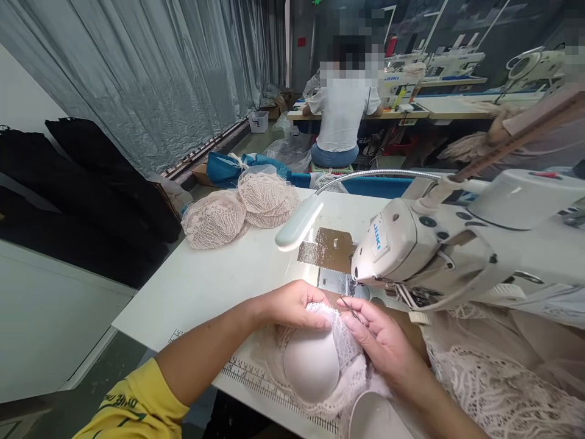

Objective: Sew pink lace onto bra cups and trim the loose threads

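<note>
A white lace bra (315, 360) with padded cups lies at the near edge of the sewing table (205, 280). My left hand (295, 303) is closed, pinching the bra's lace edge just in front of the sewing machine (457, 250). My right hand (384, 344) is closed too, holding the lace and a thin metal tool (351, 310), likely tweezers, that points toward the needle area. Both hands sit close together below the machine head.
A gooseneck lamp (297, 224) hangs over the needle plate. A pile of pink lace cups (240, 210) lies at the table's far left. More lace fabric (503, 384) spreads on the right. A person in white (342, 119) sits at another machine behind. Black garments (68, 183) lie left.
</note>
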A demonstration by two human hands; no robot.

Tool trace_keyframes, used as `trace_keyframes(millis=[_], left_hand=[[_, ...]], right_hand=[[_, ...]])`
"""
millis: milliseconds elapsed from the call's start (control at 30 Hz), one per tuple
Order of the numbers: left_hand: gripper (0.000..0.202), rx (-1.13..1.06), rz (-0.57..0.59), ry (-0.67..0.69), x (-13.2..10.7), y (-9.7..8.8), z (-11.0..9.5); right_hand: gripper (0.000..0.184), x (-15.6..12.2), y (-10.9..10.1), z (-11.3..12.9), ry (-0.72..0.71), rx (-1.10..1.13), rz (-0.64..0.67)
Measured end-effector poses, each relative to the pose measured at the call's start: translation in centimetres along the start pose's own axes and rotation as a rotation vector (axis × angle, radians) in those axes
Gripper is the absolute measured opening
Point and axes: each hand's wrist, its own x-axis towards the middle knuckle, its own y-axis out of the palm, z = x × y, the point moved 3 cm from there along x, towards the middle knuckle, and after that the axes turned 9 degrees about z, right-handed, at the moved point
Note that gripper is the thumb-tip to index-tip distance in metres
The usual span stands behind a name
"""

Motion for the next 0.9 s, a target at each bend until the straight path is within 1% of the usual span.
trace_keyframes(millis=[133,200,333,433,600,700,767,833,900], left_hand=[[0.028,-0.045,-0.026,0.021,0.07,0.07,-0.04],[0.029,-0.039,-0.047,0.019,0.09,0.04,-0.11],[0.031,-0.001,-0.087,0.031,0.22,0.11,-0.15],[0.033,0.003,-0.081,0.017,0.31,0.35,-0.11],[0.031,-0.019,-0.052,-0.022,0.17,0.66,-0.41],[0.03,-0.017,-0.051,-0.022,0.15,0.74,-0.5],[0.031,-0.008,-0.058,-0.022,0.27,0.79,-0.31],[0.032,0.022,-0.068,-0.008,0.47,0.8,-0.05],[0.032,0.058,-0.058,0.008,0.64,0.74,0.17]], right_hand=[[0.038,-0.23,-0.53,-0.33,0.016,-0.012,-0.06],[0.037,-0.37,-0.53,-0.22,0.04,0.017,-0.071],[0.033,-0.46,-0.12,0.12,0.072,0.089,-0.019],[0.031,-0.32,-0.02,0.1,0.07,0.044,0.018],[0.026,-0.09,-0.12,0.33,0.01,-0.045,0.089],[0.026,-0.11,-0.12,0.46,0.008,-0.043,0.078],[0.028,-0.12,-0.12,0.24,0.023,0.005,0.028],[0.032,-0.11,0.01,-0.15,0.055,0.108,-0.003],[0.039,-0.05,0.39,-0.41,0.096,0.204,0.041]])
